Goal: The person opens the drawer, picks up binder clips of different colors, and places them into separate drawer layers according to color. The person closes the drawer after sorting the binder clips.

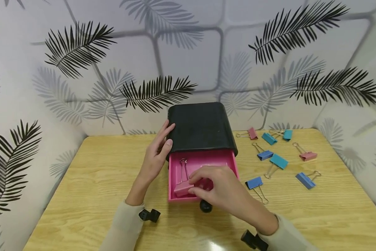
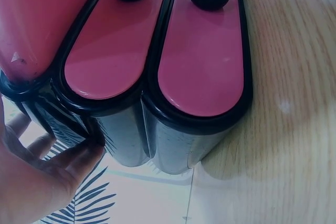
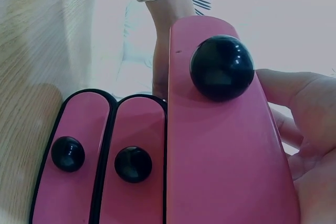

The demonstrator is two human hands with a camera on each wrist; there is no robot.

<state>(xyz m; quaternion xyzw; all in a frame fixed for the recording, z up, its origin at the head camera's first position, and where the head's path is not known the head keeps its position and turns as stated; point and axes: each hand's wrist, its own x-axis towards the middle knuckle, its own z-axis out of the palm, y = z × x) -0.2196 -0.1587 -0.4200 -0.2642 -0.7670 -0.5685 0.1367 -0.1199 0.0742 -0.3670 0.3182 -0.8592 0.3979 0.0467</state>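
Observation:
A black drawer cabinet with pink drawers stands on the table, its top drawer pulled out. Inside that drawer, near the front left, is a pink binder clip with its wire handles pointing to the back. My right hand reaches over the drawer front and pinches the clip's right end between thumb and forefinger. In the right wrist view the drawer front hides the clip. My left hand rests against the cabinet's left side, fingers extended; the left wrist view shows its fingers touching the black casing.
Right of the cabinet, several binder clips lie scattered on the table, among them a teal clip, a blue clip and a pink clip. Two closed drawers with black knobs sit below the open one. A leaf-patterned wall covering stands behind.

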